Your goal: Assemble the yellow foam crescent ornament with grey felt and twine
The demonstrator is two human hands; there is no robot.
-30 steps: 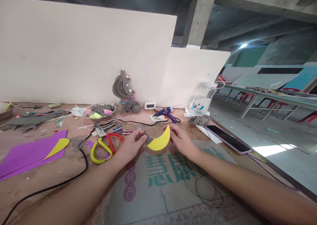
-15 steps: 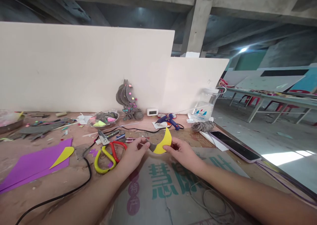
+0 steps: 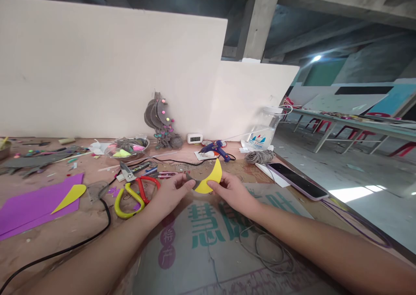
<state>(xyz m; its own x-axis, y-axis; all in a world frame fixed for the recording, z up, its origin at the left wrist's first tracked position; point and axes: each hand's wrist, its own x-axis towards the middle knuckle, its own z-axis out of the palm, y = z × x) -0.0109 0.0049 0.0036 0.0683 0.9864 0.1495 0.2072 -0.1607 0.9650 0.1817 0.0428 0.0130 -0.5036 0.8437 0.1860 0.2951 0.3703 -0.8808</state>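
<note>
Between my hands, above a printed cardboard sheet (image 3: 208, 251), is a crescent with a yellow piece (image 3: 211, 179) over a dark grey piece (image 3: 192, 182). My left hand (image 3: 173, 193) pinches the grey end between thumb and fingers. On the other side, my right hand (image 3: 232, 195) grips the yellow part, its thumb on the front face. How firmly the two layers are joined, I cannot tell. Scissors (image 3: 130, 199) with one yellow and one red handle lie open just left of my left hand.
Purple sheets (image 3: 39, 204) carry a yellow teardrop piece (image 3: 72, 196) at left. Behind my hands lie a blue glue gun (image 3: 216, 148) and a small clock (image 3: 195, 138). Grey cord (image 3: 260, 156), a phone (image 3: 297, 180) and a plastic jar (image 3: 264, 128) stand right. A black cable (image 3: 78, 245) crosses the left side.
The whole view has shifted, so the table things appear slightly farther left and higher. Both hands keep their hold on the crescent, which looks nearly unchanged.
</note>
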